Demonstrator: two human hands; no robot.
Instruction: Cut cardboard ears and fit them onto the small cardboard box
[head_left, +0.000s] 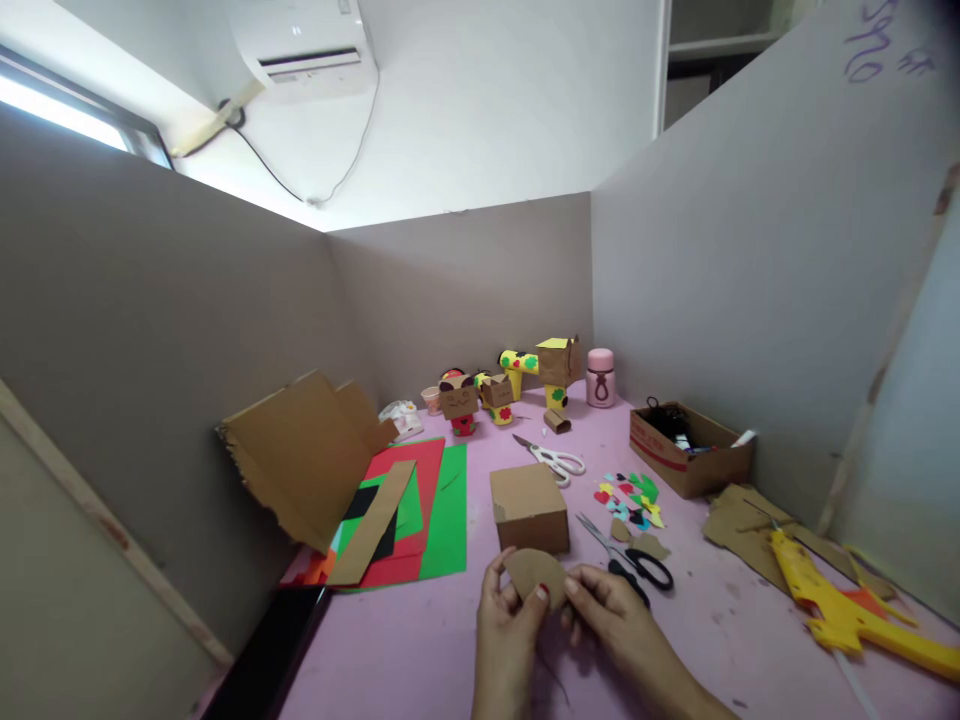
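Between my two hands is a rounded piece of brown cardboard (541, 568). My left hand (506, 625) grips it from the left, thumb pressed on its face. The fingers of my right hand (611, 615) pinch its right edge. Just beyond my hands stands a closed cardboard box (529, 500). To the right of the box, black-handled scissors (630, 560) lie with their blades pointing away, near my right hand. White-handled scissors (551, 458) rest behind the box. A thin dark strand hangs below the cardboard piece.
Coloured paper sheets (450, 520) and a large bent cardboard piece (300, 460) lie left. Small paper cutouts (626, 495), an open box of supplies (690, 455) and a yellow glue gun (847, 610) are right. Cardboard animal figures (459, 400) and a pink bottle (600, 380) stand behind.
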